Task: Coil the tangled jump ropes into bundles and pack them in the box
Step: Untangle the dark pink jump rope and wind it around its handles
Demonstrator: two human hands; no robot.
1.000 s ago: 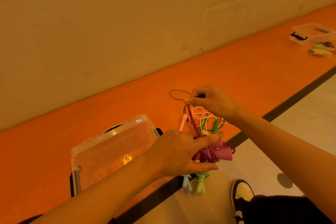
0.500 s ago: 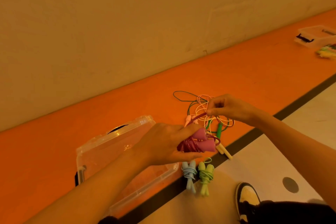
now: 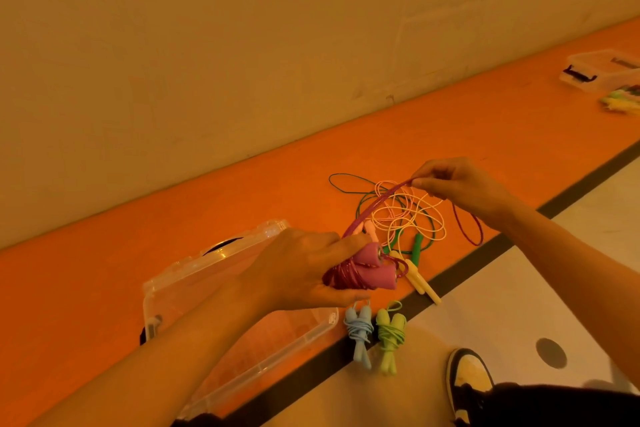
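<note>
Orange floor strip along a plain wall: coiling part done, packing not begun.
Left grip is clenched round the pink rope handles and coil; right grip pinches its free length above the tangle. Blue bundle and green bundle lie finished beside the box, which appears to hold none.

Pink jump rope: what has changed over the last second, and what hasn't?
The right hand, pinching the pink cord, drew away to the right from the left hand, stretching the cord into a longer arc. The left hand kept gripping the pink handles with their wound turns. The blue bundle, green bundle, loose rope tangle and clear box stayed put.
</note>
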